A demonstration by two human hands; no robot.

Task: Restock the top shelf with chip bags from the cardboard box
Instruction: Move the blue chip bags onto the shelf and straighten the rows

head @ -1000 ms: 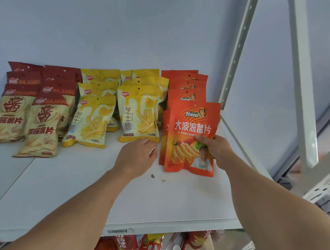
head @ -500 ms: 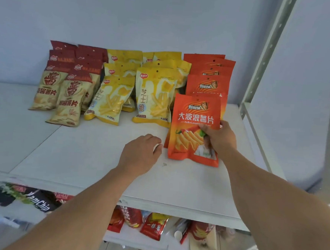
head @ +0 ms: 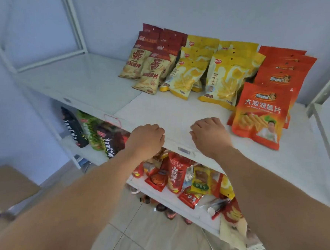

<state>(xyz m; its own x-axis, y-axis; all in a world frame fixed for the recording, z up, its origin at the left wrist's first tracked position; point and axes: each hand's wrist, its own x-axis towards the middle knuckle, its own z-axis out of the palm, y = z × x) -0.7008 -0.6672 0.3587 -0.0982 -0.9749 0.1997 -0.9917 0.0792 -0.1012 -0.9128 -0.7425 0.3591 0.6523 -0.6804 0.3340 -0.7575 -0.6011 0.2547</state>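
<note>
On the white top shelf (head: pixel 89 85) stand rows of chip bags: dark red and tan bags (head: pixel 144 65) at the left, yellow bags (head: pixel 221 76) in the middle, orange bags (head: pixel 279 74) at the right. The front orange bag (head: pixel 259 115) stands free at the head of its row. My right hand (head: pixel 208 135) hovers over the shelf front, left of that bag, fingers curled, holding nothing. At the shelf's front edge my left hand (head: pixel 146 139) is loosely curled and empty too. A brown cardboard box (head: pixel 4 186) shows blurred at the lower left.
White metal uprights (head: pixel 74 17) frame the shelf at left and right. The lower shelf (head: pixel 167 198) holds black YamChip bags (head: pixel 73 129), red and yellow snack packs (head: pixel 176 174) and small items. Bottles (head: pixel 163 207) stand on the tiled floor below.
My right hand let go of the front orange bag and pulled back left toward the shelf edge. My left hand drew back to the edge. The view swung left and down.
</note>
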